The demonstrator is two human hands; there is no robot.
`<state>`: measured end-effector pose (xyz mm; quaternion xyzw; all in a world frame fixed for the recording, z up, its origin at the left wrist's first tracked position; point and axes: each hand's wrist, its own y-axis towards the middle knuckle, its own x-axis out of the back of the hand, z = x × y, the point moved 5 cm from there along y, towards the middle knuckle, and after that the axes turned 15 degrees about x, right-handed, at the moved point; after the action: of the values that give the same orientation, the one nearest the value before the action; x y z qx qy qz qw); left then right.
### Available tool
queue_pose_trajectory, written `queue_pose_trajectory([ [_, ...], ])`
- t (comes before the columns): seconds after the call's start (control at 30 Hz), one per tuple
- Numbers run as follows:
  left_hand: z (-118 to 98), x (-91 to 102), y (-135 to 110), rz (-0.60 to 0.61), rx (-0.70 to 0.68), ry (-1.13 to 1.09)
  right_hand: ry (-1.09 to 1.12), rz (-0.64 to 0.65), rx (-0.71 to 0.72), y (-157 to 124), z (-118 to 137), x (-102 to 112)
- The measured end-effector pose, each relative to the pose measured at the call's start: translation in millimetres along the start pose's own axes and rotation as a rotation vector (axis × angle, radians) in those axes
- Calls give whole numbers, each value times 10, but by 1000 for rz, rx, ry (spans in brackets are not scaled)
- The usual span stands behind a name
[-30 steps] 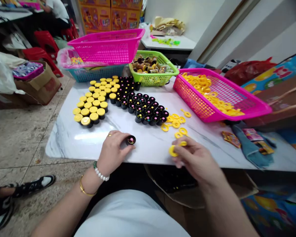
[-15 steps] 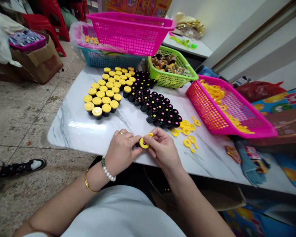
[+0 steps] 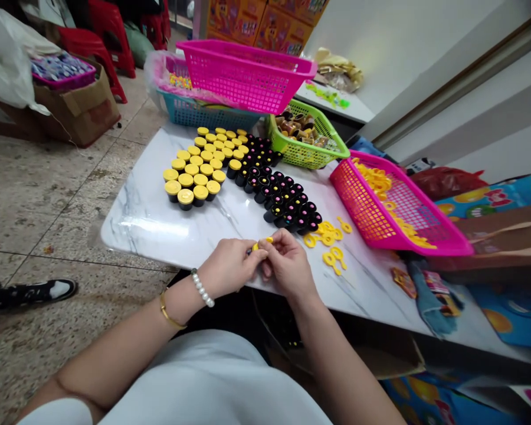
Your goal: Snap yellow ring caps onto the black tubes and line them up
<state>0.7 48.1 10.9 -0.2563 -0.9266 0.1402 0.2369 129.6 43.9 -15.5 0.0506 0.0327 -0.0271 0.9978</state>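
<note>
At the table's near edge, my left hand [image 3: 230,265] and my right hand [image 3: 288,262] meet with fingers closed. Between them is a small black cup with a yellow ring piece [image 3: 255,246] on it; the cup is mostly hidden by my fingers. Both thumbs press near the ring. Several loose yellow ring pieces [image 3: 327,234] with short handles lie just right of my right hand. Beyond my hands stand many black cups [image 3: 287,203] with pink or yellow dots inside. To their left are similar cups with yellow lids [image 3: 200,192], grouped upright.
A pink basket [image 3: 363,215] of yellow ring pieces stands at the right. A green basket [image 3: 307,156] holds brownish cups. At the back, another pink basket [image 3: 243,77] rests over a blue basket [image 3: 203,115]. A cloth [image 3: 431,304] lies at the table's right.
My hands have drawn closer together and turned the cup, so the ring that faced up is now seen edge-on and partly covered. The head view has shifted slightly.
</note>
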Motion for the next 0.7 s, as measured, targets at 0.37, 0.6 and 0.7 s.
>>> queue_pose_trajectory([
  [0.37,105,-78,40,49,69,-149,216,254,-360,118,23,61],
  [0.6,53,-95,-12,-228,-13,120,-257,316,-113,101,114,42],
  [0.7,27,-167,-6,-395,-22,278,-243,284,-102,53,62,16],
])
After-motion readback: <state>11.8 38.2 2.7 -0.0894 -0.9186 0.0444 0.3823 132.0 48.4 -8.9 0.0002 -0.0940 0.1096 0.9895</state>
